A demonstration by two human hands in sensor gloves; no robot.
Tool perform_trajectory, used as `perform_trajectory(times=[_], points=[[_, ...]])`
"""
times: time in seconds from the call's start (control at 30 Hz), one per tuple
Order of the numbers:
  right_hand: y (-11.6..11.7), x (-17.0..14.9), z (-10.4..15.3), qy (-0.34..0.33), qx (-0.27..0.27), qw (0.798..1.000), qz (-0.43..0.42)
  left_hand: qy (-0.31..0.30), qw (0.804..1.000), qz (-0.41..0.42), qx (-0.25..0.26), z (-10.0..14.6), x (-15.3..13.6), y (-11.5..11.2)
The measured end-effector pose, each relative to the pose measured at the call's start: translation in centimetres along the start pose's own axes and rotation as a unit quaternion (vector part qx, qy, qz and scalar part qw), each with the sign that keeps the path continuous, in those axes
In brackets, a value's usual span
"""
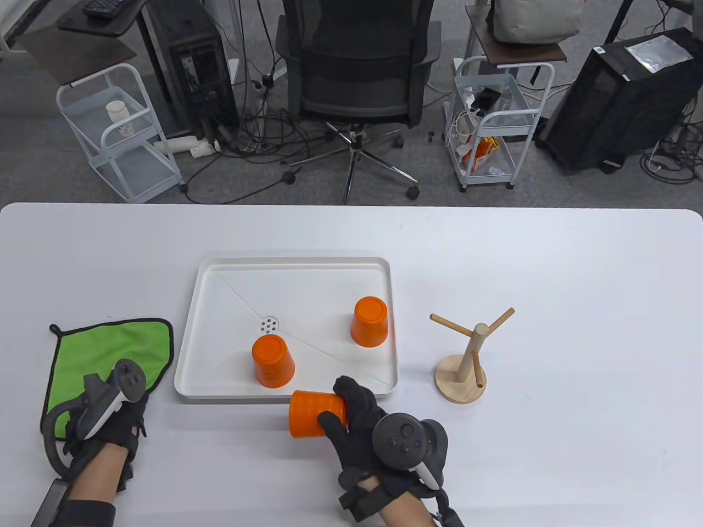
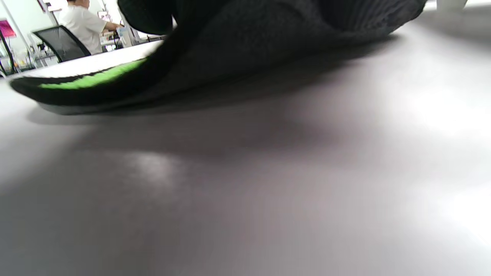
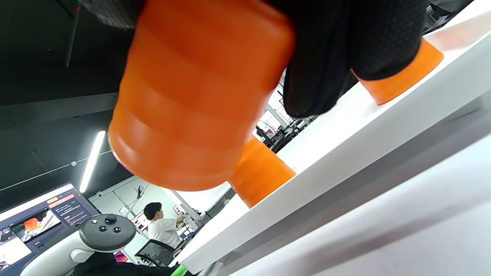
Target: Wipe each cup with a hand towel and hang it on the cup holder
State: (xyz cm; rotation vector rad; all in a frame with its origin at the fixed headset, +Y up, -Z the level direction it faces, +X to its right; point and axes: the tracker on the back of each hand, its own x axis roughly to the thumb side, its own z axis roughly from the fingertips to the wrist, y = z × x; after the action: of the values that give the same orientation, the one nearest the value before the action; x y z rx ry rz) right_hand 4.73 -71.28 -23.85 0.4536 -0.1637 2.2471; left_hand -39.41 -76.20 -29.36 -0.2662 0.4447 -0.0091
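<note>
My right hand (image 1: 365, 420) grips cup (image 1: 316, 413) sideways near tray (image 1: 189, 351); left hand (image 1: 107, 406) on towel (image 1: 104, 343), fingers hidden, can't tell. Loose grip, cup may slip.

Three orange cups: one upside down at the tray's near left (image 1: 273, 362), one upside down at its right (image 1: 369, 321), one on its side (image 1: 316, 413) just near of the tray. One white tray (image 1: 296, 264). One green hand towel (image 1: 104, 351), far left. One wooden cup holder (image 1: 467, 357), right. Two gloved hands: left (image 1: 107, 409), right (image 1: 379, 433).
</note>
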Motion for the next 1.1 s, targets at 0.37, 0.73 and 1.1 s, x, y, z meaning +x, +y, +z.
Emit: perform_trajectory(times=[0.37, 0.73, 1.1], points=[[-0.1, 0.2, 0.1, -0.010, -0.003, 1.000, -0.010, -0.055, 0.971, 0.232, -0.031, 2.4, -2.0, 2.4], [0.1, 0.3, 0.2, -0.016, 0.004, 1.000, -0.024, -0.148, 0.902, 0.398, -0.080, 6.0, -1.6, 4.0], [0.2, 0.6, 0.3, -0.027, 0.013, 0.998, -0.049, -0.270, 0.809, 0.495, -0.164, 10.0, 0.7, 4.8]])
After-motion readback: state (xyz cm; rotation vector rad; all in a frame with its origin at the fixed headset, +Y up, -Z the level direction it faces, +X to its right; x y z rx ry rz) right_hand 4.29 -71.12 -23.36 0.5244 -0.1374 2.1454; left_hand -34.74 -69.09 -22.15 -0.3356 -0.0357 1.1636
